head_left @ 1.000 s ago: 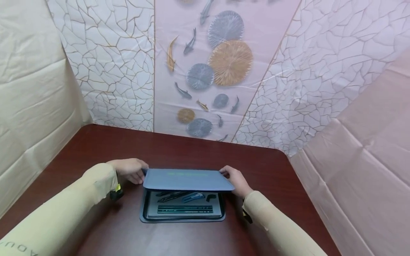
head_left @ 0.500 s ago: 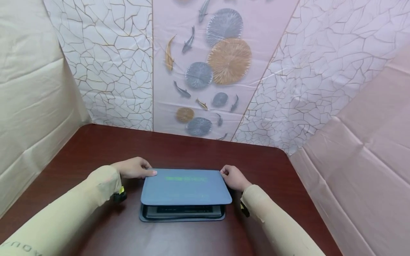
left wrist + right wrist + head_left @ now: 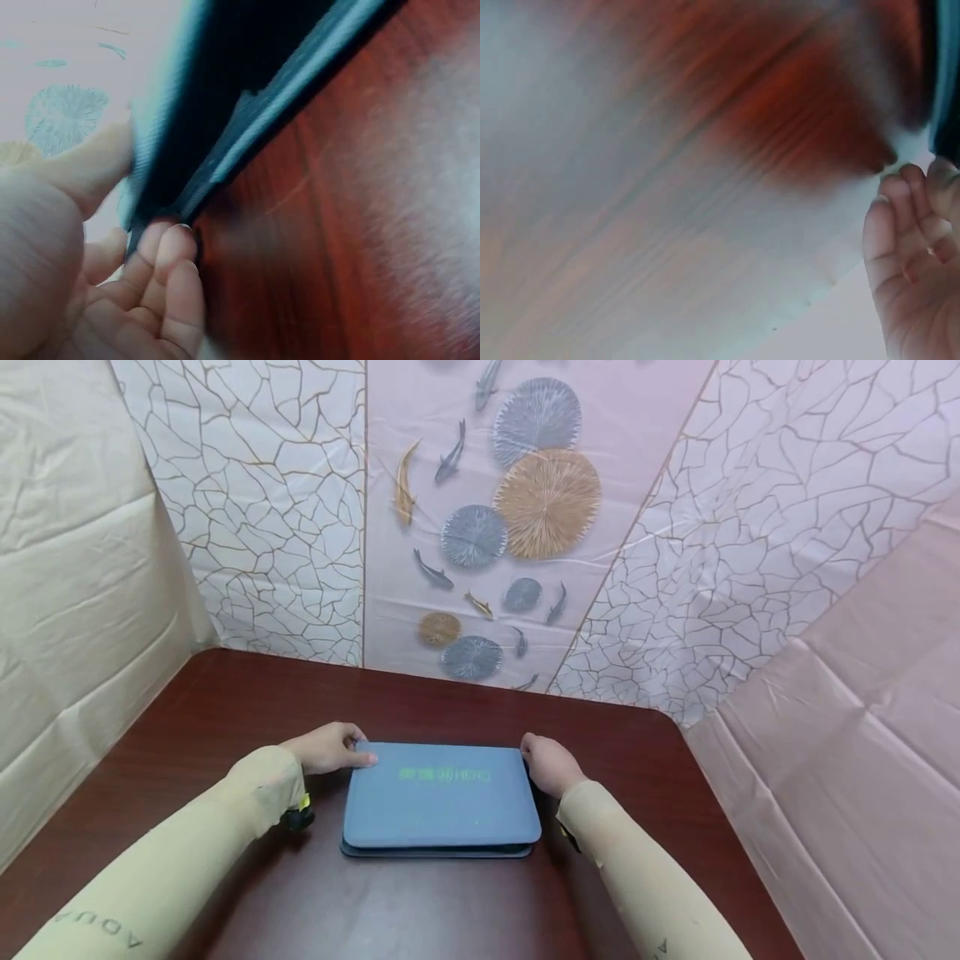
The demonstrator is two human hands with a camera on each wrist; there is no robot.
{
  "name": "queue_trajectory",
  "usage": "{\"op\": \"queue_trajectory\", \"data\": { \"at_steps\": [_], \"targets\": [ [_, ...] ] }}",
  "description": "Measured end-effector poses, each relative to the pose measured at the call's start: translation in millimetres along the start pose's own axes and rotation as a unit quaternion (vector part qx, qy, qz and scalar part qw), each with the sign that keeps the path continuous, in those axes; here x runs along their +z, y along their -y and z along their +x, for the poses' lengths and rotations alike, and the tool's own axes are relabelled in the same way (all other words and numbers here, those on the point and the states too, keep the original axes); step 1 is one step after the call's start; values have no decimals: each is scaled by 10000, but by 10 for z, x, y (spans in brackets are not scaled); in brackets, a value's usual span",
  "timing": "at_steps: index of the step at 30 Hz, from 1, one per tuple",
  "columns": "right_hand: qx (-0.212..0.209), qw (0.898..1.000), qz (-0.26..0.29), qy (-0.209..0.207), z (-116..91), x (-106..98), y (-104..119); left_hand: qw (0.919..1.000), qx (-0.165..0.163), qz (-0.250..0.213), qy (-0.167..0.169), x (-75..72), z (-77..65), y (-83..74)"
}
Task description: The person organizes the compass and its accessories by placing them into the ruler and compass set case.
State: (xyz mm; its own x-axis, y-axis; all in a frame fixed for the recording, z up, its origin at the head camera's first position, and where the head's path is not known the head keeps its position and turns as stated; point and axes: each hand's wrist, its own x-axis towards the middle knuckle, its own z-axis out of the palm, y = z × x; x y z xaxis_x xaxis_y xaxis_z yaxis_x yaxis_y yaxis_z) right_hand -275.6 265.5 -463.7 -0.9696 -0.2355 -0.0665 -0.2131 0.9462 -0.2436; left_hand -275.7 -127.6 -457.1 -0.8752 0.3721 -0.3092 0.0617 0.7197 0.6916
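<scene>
A flat blue-grey pencil case [image 3: 442,810] with green lettering lies on the table in the head view. Its lid is down at the back, and a narrow dark gap runs along the front edge. My left hand [image 3: 327,749] grips the far left corner, thumb on top of the lid. In the left wrist view, the fingers [image 3: 180,292] are bent beneath that corner, beside the opening between lid and base. At the far right corner, my right hand [image 3: 553,766] pinches the edge. The right wrist view shows only a sliver of the case [image 3: 946,82] by the thumb. Its contents are hidden.
The dark red-brown table [image 3: 442,914] has a rounded far edge. Behind it hangs a patterned curtain [image 3: 472,602] with fish and round leaves. Pale cloth walls [image 3: 75,610] enclose the left and right sides.
The lid has come down over the base, covering the pencils and tools that showed inside. My left thumb has moved from beside the case onto the lid's corner; the right hand stays at its corner.
</scene>
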Motion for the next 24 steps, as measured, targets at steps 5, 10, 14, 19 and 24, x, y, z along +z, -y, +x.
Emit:
{"op": "queue_trajectory", "data": {
  "at_steps": [5,10,14,19,24],
  "targets": [
    [-33,9969,-714,336,-31,77,-30,9979,-128,270,574,-49,16,-51],
    [-13,9937,-788,796,-47,103,-36,9962,-247,353,761,-56,92,-27],
    [106,9930,-624,999,-34,103,-39,9956,-431,181,811,-26,141,43],
    [266,9916,-417,1194,-19,102,-64,9950,-595,123,790,-3,207,104],
    [407,9911,-364,1217,15,118,-60,9945,-698,102,771,-27,209,87]
  ]
}}
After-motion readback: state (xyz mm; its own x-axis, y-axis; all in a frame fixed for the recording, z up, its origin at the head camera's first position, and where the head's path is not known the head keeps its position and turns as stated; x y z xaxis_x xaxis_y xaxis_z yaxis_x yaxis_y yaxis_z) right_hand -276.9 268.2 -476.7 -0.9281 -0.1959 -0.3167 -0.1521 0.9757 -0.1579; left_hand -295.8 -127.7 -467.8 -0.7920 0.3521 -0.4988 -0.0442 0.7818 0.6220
